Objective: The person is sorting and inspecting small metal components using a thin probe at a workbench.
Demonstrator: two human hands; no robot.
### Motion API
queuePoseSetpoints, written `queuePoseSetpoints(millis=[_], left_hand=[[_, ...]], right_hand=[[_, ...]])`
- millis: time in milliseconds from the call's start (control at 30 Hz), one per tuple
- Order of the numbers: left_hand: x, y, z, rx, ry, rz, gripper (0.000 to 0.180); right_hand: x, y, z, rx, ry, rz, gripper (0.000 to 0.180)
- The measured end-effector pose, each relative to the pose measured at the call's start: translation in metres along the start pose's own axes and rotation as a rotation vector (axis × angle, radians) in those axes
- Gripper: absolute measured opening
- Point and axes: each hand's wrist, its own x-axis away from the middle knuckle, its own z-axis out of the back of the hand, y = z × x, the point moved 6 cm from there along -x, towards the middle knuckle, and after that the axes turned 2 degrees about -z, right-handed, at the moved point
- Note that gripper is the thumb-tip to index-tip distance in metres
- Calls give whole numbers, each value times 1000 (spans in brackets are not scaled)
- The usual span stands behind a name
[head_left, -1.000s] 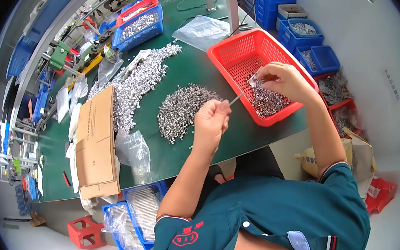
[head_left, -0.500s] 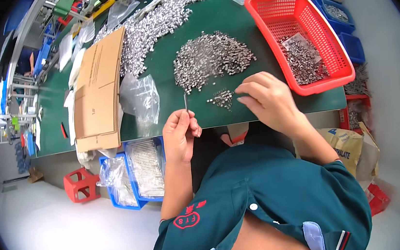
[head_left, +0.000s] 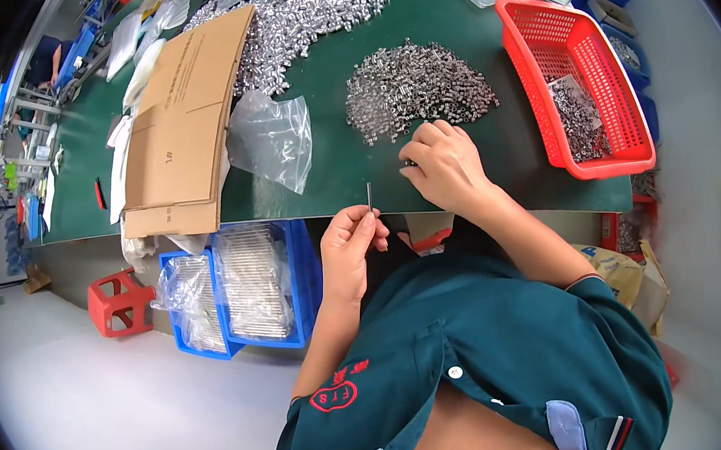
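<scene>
My left hand [head_left: 352,248] is closed at the table's front edge, thumb and fingers pinching a thin metal rod [head_left: 370,196] that stands upright out of the grip. To its right, my right hand [head_left: 451,170] rests low over the green table [head_left: 328,162] with its fingers curled down and together. Small metal bits peek out at its fingertips, but what they hold, if anything, is hidden. Just beyond that hand lies a heap of small metal rings [head_left: 416,87].
A larger pile of shiny metal pieces [head_left: 304,24] spreads at the back. Flat cardboard [head_left: 183,121] and a clear plastic bag [head_left: 272,138] lie left. A red basket [head_left: 550,117] with metal parts stands right. Blue bins [head_left: 296,276] and a red stool [head_left: 121,305] are below.
My right hand has come down and left onto the small group of rings, covering them, and its fingers have curled in. The left hand still holds the rod. The whole view has shifted.
</scene>
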Motion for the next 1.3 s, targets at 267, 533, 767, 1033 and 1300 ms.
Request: queuePoseSetpoints(millis=[267, 533, 767, 1033, 1300], left_hand=[[-2, -2, 6, -110, 50, -53, 11], [-1, 3, -7, -427, -12, -148, 10], [2, 9, -19, -520, -15, -204, 8], [6, 13, -31, -570, -33, -250, 9], [4, -4, -18, -262, -54, -83, 14]], right_hand=[[-3, -6, 3, -186, 6, -28, 7], [30, 2, -20, -1499, -416, -838, 13], [43, 3, -29, -1620, -489, -917, 11], [49, -5, -23, -1314, -378, -755, 15], [42, -21, 10, -508, -151, -105, 12]])
